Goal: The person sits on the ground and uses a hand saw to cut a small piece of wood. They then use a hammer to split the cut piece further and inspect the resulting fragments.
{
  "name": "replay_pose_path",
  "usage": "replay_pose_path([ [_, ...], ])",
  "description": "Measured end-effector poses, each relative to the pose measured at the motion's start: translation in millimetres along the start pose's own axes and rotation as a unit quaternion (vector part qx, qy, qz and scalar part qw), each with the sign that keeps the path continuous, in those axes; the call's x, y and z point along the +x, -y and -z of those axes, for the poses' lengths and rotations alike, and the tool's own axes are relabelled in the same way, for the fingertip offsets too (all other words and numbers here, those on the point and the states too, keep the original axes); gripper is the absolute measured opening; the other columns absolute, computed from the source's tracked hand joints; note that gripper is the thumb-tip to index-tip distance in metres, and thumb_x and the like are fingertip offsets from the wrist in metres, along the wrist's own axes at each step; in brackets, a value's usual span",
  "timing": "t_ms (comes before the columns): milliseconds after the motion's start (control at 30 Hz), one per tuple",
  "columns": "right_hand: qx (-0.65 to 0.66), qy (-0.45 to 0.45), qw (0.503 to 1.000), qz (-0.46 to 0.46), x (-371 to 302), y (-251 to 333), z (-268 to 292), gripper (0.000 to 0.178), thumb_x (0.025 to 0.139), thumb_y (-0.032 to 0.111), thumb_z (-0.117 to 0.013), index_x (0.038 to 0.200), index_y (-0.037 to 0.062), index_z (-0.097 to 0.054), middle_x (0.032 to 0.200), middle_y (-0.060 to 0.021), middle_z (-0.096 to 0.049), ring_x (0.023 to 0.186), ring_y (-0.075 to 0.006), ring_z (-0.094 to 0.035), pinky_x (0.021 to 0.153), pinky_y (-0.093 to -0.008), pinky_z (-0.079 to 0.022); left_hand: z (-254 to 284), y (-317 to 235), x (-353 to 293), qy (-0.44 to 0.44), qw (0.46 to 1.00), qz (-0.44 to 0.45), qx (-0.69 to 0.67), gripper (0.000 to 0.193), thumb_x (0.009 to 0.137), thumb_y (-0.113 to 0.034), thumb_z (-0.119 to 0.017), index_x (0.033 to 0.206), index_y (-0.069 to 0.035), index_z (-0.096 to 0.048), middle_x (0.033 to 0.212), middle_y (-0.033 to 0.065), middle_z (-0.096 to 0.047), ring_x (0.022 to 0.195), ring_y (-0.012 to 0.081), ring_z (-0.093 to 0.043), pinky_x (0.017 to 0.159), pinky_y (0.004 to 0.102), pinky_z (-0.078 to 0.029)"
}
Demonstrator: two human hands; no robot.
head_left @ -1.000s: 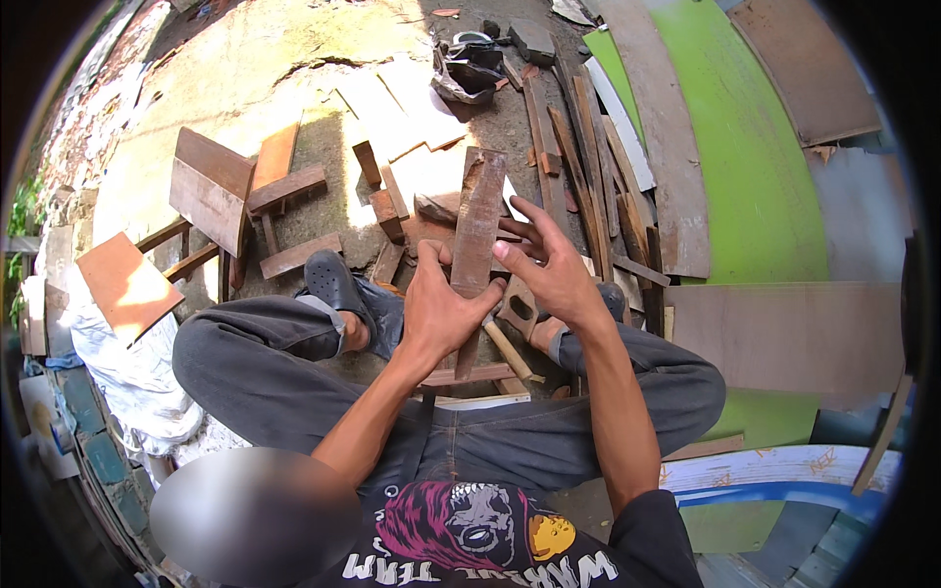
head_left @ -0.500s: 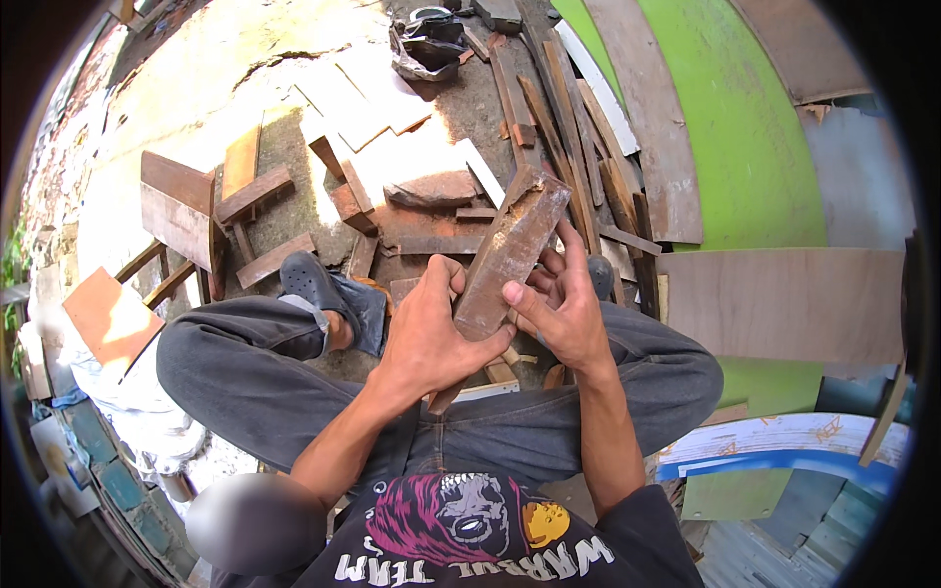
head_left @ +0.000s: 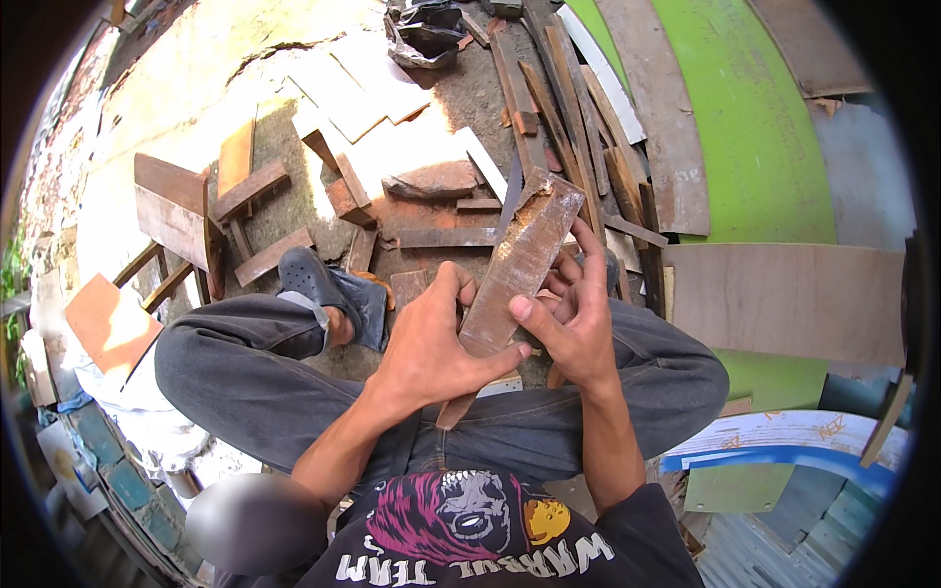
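Note:
A worn brown piece of wood (head_left: pixel 521 263) slants up and away from my lap, its far end chipped and rough. My left hand (head_left: pixel 423 343) is closed round its lower part, the thumb lying across the near face. My right hand (head_left: pixel 573 323) grips its right edge, with the thumb on the face and the other fingers behind. The wood's narrow lower end (head_left: pixel 454 412) shows below my left hand, over my lap. A thin dark strip (head_left: pixel 512 191) shows along the wood's upper left side; I cannot tell whether it belongs to it.
Wood offcuts (head_left: pixel 446 237) and a broken brick slab (head_left: pixel 431 180) lie on the ground ahead. A wooden stool-like piece (head_left: pixel 174 206) stands left. Long planks (head_left: pixel 564 118) and green panels (head_left: pixel 725 127) are to the right. A black bag (head_left: pixel 423 37) sits at the far side.
Both hands have shifted slightly right with the wood, its broad face turning more toward me. The dark strip beside its upper end has come into sight.

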State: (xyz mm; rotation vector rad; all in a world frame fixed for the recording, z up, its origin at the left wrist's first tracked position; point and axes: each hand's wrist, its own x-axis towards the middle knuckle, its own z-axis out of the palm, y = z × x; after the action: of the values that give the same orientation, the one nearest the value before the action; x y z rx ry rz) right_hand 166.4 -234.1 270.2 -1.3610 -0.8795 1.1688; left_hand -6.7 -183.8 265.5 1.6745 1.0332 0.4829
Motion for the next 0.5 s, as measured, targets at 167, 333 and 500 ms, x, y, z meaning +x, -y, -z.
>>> replay_pose_path([
  [167,0.011,0.001,1.000,0.011,1.5,-0.1,-2.0,0.097,0.085,0.015,-0.073,0.154,-0.0020,-0.007,0.130,-0.0288,-0.047,0.117,-0.0324,-0.058,0.092,-0.0412,-0.056,-0.4,2.0,1.5,-0.012,0.997,-0.020,0.068,0.069,0.062,-0.037,-0.094,0.093,-0.003,-0.043,0.086,0.0115,-0.053,0.076,0.0203,-0.055,0.069,0.0357,-0.049],
  [333,0.030,-0.014,0.999,0.016,2.3,-7.4,-0.5,0.094,0.085,0.013,-0.070,0.154,-0.0023,-0.007,0.134,-0.0288,-0.044,0.122,-0.0324,-0.054,0.098,-0.0414,-0.052,-2.1,2.9,3.6,-0.014,0.999,-0.026,0.026,0.072,0.066,-0.040,-0.091,0.104,0.001,-0.046,0.093,0.0184,-0.055,0.092,0.0328,-0.056,0.081,0.0419,-0.047],
  [500,0.009,0.016,1.000,-0.014,12.0,-36.7,1.2,0.091,0.089,0.014,-0.070,0.155,0.0009,-0.008,0.132,-0.0243,-0.049,0.118,-0.0298,-0.057,0.099,-0.0408,-0.051,-26.7,38.0,18.7,-0.039,0.984,0.017,-0.175,0.079,0.088,-0.053,-0.068,0.134,0.005,-0.040,0.119,0.0282,-0.058,0.116,0.0373,-0.059,0.099,0.0419,-0.046],
])
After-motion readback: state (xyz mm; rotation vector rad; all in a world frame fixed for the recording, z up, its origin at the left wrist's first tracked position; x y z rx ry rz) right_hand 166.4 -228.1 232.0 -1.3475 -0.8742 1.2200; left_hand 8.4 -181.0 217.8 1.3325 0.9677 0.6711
